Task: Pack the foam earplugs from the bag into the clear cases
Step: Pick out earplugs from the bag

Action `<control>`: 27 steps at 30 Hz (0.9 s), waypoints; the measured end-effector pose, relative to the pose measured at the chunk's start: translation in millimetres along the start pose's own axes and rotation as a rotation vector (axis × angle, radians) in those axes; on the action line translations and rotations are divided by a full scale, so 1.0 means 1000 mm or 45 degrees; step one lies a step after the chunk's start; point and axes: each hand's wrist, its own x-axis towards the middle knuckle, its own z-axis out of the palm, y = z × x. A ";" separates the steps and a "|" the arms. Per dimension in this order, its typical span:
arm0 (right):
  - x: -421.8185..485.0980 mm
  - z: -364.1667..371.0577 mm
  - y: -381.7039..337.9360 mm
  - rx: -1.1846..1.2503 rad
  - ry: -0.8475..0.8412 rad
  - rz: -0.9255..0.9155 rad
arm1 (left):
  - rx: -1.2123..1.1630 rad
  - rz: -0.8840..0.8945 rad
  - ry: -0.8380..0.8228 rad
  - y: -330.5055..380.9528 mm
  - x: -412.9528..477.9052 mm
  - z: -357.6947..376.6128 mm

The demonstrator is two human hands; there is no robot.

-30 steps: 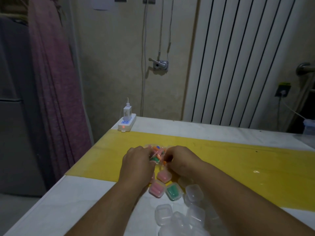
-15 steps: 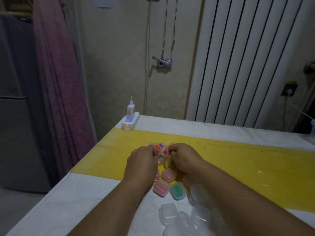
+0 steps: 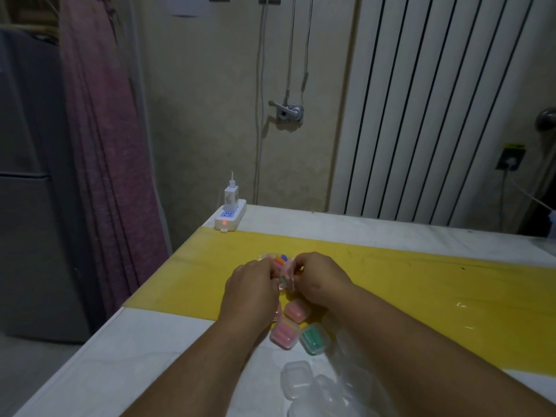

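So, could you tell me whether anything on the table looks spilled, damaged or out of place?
Nothing stands out. The left hand and right hand grip the earplug bag over the yellow strip; filled cases sit nearby, and empty cases lie in a loose heap.

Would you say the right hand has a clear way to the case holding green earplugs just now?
Likely yes: the green-filled case sits uncovered near the right hand, with nothing on it. But that hand is busy pinching the bag and must let go first.
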 end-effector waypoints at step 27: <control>-0.067 -0.043 0.032 0.353 0.284 0.034 | -0.301 0.126 0.116 0.032 -0.013 -0.023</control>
